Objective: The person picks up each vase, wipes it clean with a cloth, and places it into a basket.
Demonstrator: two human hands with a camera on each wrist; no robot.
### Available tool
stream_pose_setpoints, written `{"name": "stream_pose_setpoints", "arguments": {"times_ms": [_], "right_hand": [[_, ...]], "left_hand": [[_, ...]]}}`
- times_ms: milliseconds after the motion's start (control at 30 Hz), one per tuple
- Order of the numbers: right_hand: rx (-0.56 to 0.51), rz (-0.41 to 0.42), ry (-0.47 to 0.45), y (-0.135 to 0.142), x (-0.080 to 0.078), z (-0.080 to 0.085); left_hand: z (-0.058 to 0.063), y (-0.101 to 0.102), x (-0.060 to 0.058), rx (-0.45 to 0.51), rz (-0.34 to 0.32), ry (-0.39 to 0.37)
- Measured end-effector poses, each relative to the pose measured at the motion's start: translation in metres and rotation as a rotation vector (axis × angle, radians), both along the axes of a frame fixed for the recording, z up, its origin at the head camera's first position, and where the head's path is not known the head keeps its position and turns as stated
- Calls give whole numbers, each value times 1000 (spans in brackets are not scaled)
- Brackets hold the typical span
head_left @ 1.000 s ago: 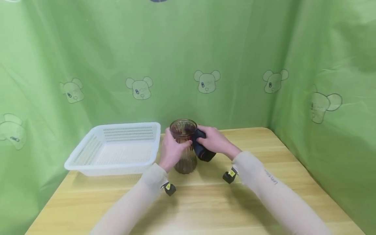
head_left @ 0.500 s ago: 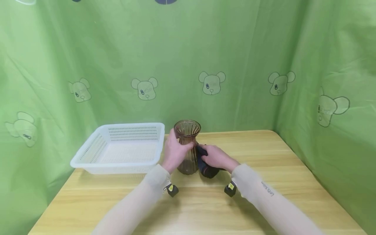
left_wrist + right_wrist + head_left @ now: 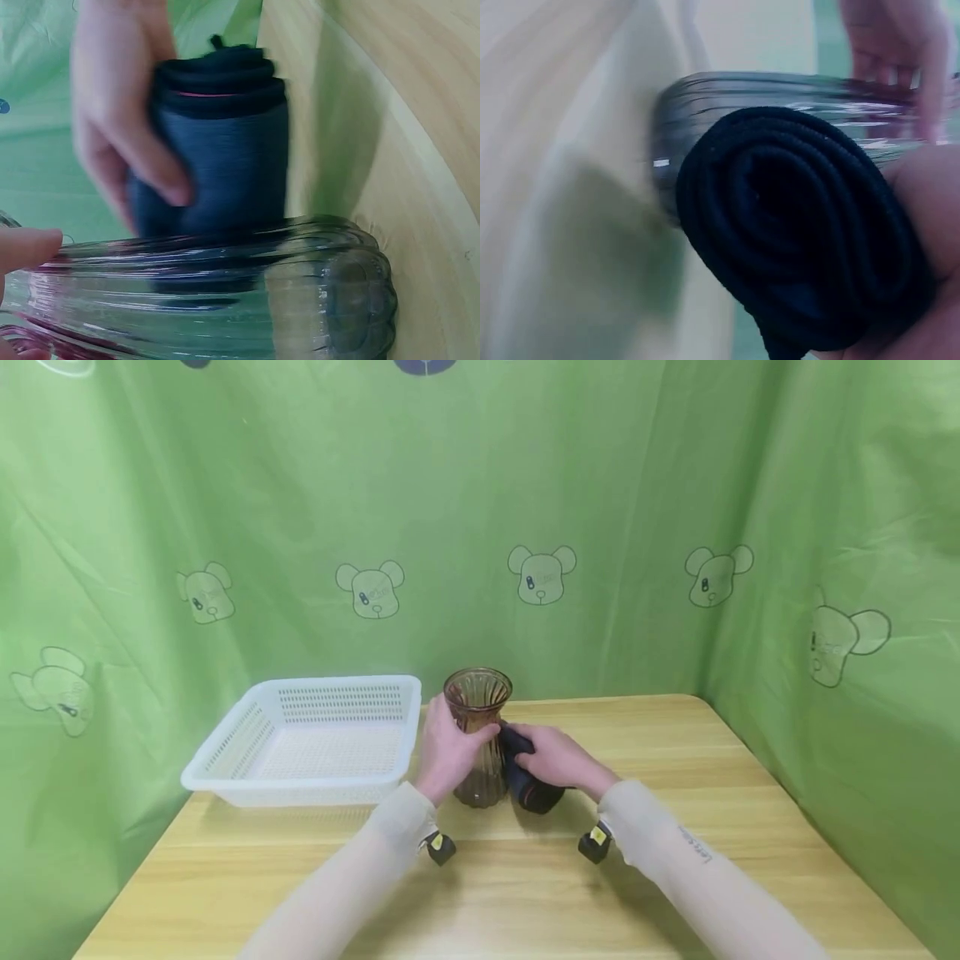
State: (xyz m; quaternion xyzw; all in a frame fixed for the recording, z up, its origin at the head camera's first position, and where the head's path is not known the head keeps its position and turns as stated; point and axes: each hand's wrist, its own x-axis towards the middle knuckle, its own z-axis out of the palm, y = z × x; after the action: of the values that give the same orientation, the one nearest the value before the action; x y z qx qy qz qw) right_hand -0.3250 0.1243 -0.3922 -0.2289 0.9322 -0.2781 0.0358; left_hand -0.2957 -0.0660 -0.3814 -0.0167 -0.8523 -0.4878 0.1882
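Note:
A ribbed, brownish-tinted glass vase [image 3: 482, 783] stands upright on the wooden table, wide at its rim and narrower at the neck. My left hand [image 3: 448, 750] grips it around the neck from the left, thumb across the front. On the other side, my right hand [image 3: 558, 758] holds a rolled dark navy cloth [image 3: 538, 795] against the vase's ribbed wall. In the left wrist view the rolled cloth [image 3: 232, 157] has stacked hem edges and a thin pinkish line, and its far end shows through the glass. Its spiral layers [image 3: 780, 217] face the right wrist camera.
A white perforated plastic basket [image 3: 300, 792] sits to the left of the vase, near my left hand. The wooden table [image 3: 517, 893] extends toward me and to the right. Green curtains [image 3: 465, 485] with bear-head prints hang behind and at both sides.
My right hand has slid the rolled cloth down along the vase's right side. The left hand keeps its grip at the neck. The head view has shifted slightly.

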Motion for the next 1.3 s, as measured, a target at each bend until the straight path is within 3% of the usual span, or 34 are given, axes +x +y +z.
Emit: {"name": "stream_pose_setpoints", "arguments": {"times_ms": [200,300,400,600,800,933,1100,1300], "right_hand": [[-71,-30,54,0,3,42],[-103,-52,90,0,4,53],[-94,-48,108,-2,4,48],[8,-17,101,-5,2,14],[92,-33,-2,-7,3,-17],[105,-29,-47,-6,5,-27],[53,-24,-36,-2,5,-19],[3,-7,32,0,8,14]], "left_hand": [[4,-1,-1,-1,-11,35],[4,0,-2,-1,-23,48],[5,0,-2,17,-38,31],[6,2,0,43,-41,-22],[4,3,1,73,-14,-43],[1,3,1,98,-1,-50],[-1,3,1,125,-17,-57],[-2,3,0,89,-21,-15]]}}
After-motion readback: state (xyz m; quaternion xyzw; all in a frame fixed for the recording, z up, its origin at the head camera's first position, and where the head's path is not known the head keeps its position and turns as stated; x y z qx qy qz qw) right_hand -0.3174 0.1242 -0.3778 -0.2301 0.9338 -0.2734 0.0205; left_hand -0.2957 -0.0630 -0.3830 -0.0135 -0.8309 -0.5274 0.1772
